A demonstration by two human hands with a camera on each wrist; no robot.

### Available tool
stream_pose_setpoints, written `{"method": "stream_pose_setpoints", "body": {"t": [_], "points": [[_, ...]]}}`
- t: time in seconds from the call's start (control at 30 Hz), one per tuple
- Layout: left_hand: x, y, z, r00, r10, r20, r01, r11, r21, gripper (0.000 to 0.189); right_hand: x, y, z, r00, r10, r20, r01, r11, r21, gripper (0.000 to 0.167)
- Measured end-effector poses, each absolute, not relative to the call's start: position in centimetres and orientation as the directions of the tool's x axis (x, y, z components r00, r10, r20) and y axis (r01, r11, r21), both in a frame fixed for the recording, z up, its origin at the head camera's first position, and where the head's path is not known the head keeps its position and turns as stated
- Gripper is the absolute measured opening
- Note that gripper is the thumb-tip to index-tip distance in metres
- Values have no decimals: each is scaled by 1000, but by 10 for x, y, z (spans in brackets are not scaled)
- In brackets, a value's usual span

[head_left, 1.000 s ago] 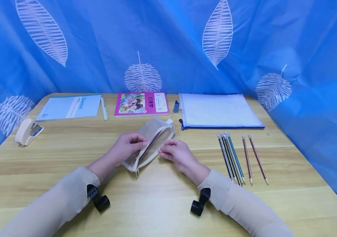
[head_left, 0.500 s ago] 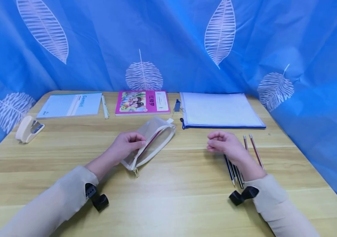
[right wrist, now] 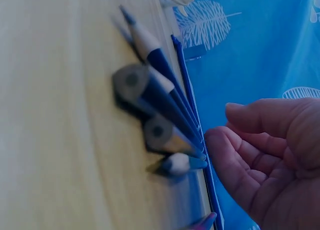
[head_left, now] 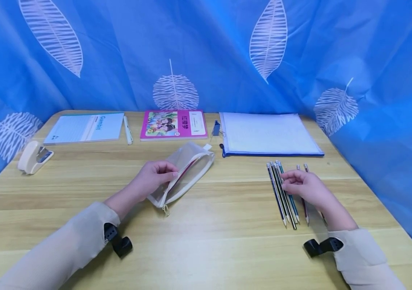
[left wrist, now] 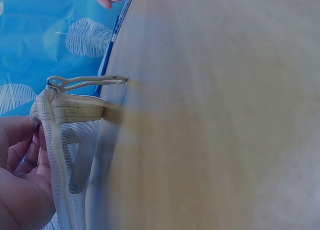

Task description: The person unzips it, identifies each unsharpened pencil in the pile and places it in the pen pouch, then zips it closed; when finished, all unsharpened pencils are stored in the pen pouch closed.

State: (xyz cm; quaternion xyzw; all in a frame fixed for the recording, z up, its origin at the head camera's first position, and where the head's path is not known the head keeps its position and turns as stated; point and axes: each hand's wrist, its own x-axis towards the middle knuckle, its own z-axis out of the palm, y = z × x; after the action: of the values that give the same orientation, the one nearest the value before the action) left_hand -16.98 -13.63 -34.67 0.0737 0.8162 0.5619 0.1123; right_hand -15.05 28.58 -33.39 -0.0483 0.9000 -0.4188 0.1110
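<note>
A beige mesh zip pouch (head_left: pixel 185 152) lies unzipped in the middle of the table, with something dark red inside. My left hand (head_left: pixel 155 177) pinches the near-left side of its opening; in the left wrist view the fingers grip the mesh (left wrist: pixel 75 160) below the zip pull (left wrist: pixel 87 81). My right hand (head_left: pixel 309 189) is just above the right side of a bundle of pencils (head_left: pixel 277 193). In the right wrist view, its loosely bent fingers (right wrist: pixel 225 160) hold nothing, beside several blue, black and teal pencils (right wrist: pixel 172 102). Two dark red pencils (head_left: pixel 305 211) lie partly hidden under this hand.
Along the back stand a light blue notebook (head_left: pixel 84 129), a pale pen (head_left: pixel 128 131), a pink book (head_left: pixel 173 125), a blue binder clip (head_left: pixel 216 128) and a white zip folder (head_left: pixel 269 135). A white stapler (head_left: pixel 32 158) sits at left. A blue curtain (head_left: pixel 206 48) hangs behind.
My right hand has left the pouch's edge and moved right, over the pencils. My left hand keeps its hold on the pouch, which stays in place.
</note>
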Motion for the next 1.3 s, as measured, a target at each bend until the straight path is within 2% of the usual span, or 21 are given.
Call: {"method": "stream_pose_setpoints", "body": {"t": [0.23, 0.53, 0.73, 0.87, 1.13, 1.3], "points": [[-171, -138, -348, -964, 249, -90, 3, 349, 937, 20, -154, 291, -341, -976, -168, -138, -29, 730, -683, 42], [-172, -139, -350, -966, 234, -113, -22, 357, 934, 20, -155, 290, -342, -976, -186, -116, -100, 849, -519, 41], [-172, -141, -352, -967, 227, -113, -24, 363, 931, 21, -157, 283, -337, -961, -205, -186, -118, 912, -393, 52], [-172, -141, -354, -968, 223, -118, -32, 357, 934, 19, -158, 280, -335, -956, -173, -237, -64, 913, -404, 56], [-173, -141, -352, -966, 236, -101, -12, 353, 936, 21, -157, 281, -334, -964, -42, -263, 84, 888, -451, 60], [-173, -141, -351, -965, 239, -110, -19, 355, 935, 21, -155, 285, -334, -975, -3, -224, 129, 811, -570, 62]]}}
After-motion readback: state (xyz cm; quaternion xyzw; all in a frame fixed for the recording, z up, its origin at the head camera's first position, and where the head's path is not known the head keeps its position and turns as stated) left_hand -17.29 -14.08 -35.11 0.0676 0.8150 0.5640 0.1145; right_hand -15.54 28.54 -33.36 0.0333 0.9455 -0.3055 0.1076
